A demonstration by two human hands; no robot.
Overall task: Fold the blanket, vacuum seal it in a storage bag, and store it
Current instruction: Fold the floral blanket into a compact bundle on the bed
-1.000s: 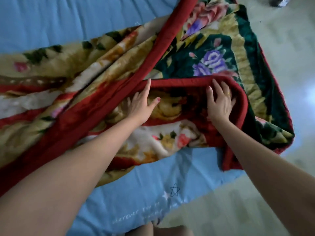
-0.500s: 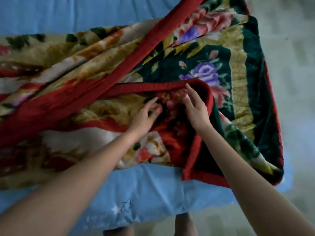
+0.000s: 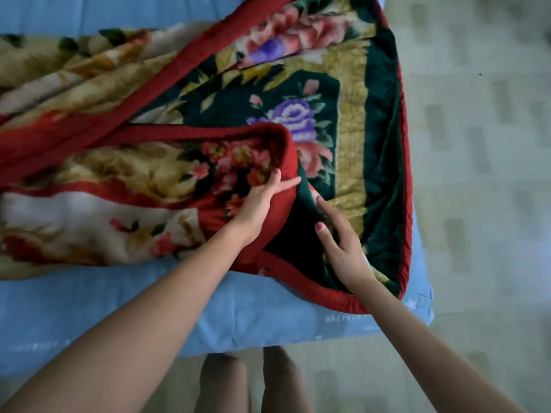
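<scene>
The floral blanket, dark green with a purple rose and a red border, lies crumpled across the blue bed. Its near corner is turned over, showing a red and cream flowered side. My left hand pinches that turned-over red edge between thumb and forefinger; its other fingers are hidden in the fabric. My right hand rests on the dark green layer just right of the flap, fingers straight and spread. No storage bag or vacuum is in view.
The blue bed sheet shows bare along the near edge, and its corner is at the lower right. Pale tiled floor runs along the right side. My legs stand at the bed's near edge.
The view shifted left along the bed. My right hand left the turned-over corner and came down onto the green layer beside it. My left hand moved right onto the corner's red edge.
</scene>
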